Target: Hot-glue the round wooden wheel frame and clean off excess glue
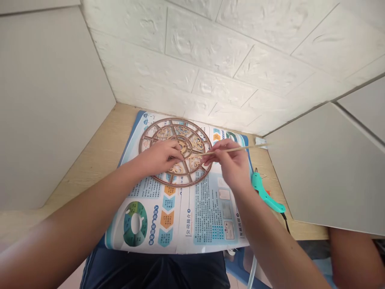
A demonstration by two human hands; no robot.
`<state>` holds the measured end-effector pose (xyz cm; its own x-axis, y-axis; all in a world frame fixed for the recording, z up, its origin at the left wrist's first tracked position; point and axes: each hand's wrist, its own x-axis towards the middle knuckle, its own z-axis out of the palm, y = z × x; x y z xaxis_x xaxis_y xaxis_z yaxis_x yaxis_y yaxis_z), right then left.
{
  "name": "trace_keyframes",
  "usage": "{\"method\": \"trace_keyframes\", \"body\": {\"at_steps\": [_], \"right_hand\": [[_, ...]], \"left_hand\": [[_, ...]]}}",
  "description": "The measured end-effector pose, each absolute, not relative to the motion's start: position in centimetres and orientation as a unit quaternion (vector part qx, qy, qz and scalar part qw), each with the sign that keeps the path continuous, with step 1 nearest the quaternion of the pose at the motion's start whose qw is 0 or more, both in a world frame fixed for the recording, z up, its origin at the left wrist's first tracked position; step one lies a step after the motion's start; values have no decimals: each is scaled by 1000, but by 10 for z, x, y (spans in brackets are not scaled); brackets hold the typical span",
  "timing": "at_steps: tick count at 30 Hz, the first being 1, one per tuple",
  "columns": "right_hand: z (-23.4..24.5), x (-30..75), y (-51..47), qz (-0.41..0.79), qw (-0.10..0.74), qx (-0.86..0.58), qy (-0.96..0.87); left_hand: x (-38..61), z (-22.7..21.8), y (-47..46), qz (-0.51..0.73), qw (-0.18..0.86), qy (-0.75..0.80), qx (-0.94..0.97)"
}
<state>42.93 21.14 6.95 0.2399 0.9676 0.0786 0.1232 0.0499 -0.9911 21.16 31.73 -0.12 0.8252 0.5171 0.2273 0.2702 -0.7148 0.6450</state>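
Note:
A round brown openwork wheel (188,176), with spokes and lighter scroll-shaped ornaments, lies flat on a printed poster sheet. My right hand (233,160) grips a thin wooden stick (245,148) over the wheel's right side. The stick runs nearly level, one end pointing at the wheel's centre, the other reaching out to the right. My left hand (162,157) rests across the wheel's left half, thumb and fingers drawn together near the hub and close to the stick's tip. Whatever is between those fingertips is too small to make out.
A turquoise glue gun (266,194) with a black cord lies right of the poster (183,237) on the wooden tabletop (93,148). White panels (325,168) flank both sides, and a white brick-pattern wall (207,52) rises behind. At lower right, part of another person's limb (355,257) shows.

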Motion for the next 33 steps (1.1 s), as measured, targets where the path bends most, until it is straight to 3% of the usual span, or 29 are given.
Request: {"method": "trace_keyframes", "body": {"at_steps": [9,33], "right_hand": [[18,423,211,418,498,-584,-486],[20,428,214,399,454,-586,-540]], "left_hand": [[214,-2,319,207,322,213,899],[217,-3,318,213,294,205,909]]}}
